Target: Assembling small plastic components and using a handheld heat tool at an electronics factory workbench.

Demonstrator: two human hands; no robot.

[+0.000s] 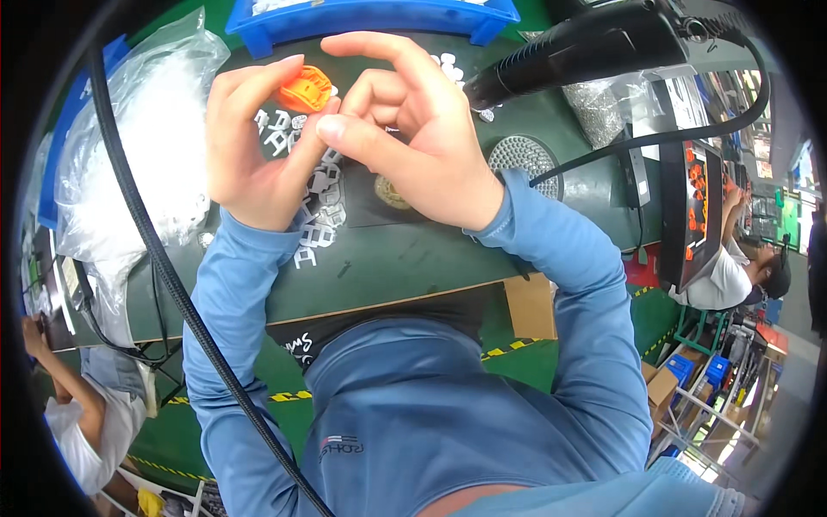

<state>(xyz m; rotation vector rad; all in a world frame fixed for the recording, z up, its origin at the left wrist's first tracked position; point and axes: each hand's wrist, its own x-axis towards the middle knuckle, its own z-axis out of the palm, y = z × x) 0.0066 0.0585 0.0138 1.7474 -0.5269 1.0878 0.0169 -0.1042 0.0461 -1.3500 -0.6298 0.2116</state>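
Observation:
In front of me, above the dark table, my left hand (pixel 258 155) pinches an orange plastic part (pixel 305 90) between thumb and fingers. The part is small and rounded, with ridges inside. My right hand (pixel 413 129) is close beside it, its thumb tip by the left thumb. The right index finger arches apart from the thumb, the other fingers are half curled, and I see nothing held there. Below the hands, many small white plastic pieces (pixel 324 188) lie scattered on the table (pixel 405 258). A small yellowish round thing (pixel 392 193) is partly hidden by my right hand.
A black cylindrical tool (pixel 577 52) with a cord reaches in at upper right, near a round perforated disc (pixel 524 159). A blue bin (pixel 370 26) stands at the back. At left lies a clear bag of white pieces (pixel 129 164); a black cable crosses in front. Other people sit at both sides.

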